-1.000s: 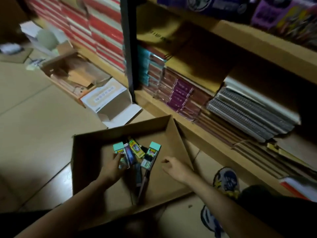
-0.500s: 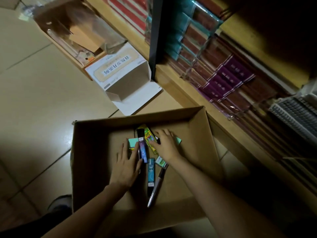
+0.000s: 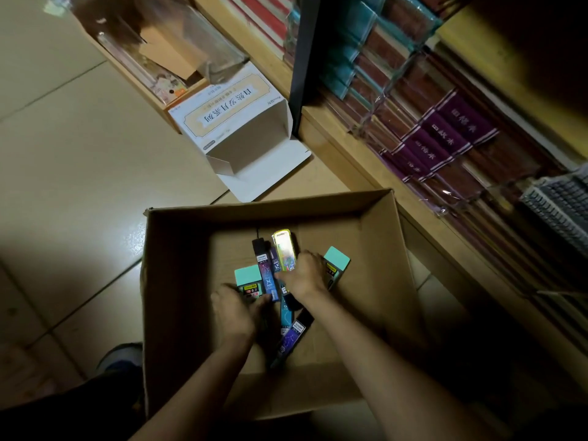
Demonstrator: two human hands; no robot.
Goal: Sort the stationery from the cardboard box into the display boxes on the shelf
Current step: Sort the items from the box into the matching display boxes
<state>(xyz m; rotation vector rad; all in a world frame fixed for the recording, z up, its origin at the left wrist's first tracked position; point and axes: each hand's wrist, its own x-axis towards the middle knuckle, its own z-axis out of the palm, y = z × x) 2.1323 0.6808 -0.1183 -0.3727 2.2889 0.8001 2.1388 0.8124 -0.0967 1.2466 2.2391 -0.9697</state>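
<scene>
In the cardboard box (image 3: 178,281), left hand (image 3: 237,308) curled round mint-capped pack (image 3: 247,276), right hand (image 3: 304,275) pinching yellow pack (image 3: 284,249).

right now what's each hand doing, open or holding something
Left hand: curled over the left teal-capped pack, grip cannot be told.
Right hand: grips the yellow pack.

Brown cardboard box (image 3: 178,281), mint-capped packs (image 3: 247,276), yellow case (image 3: 285,252), purple notebooks (image 3: 445,135).
</scene>
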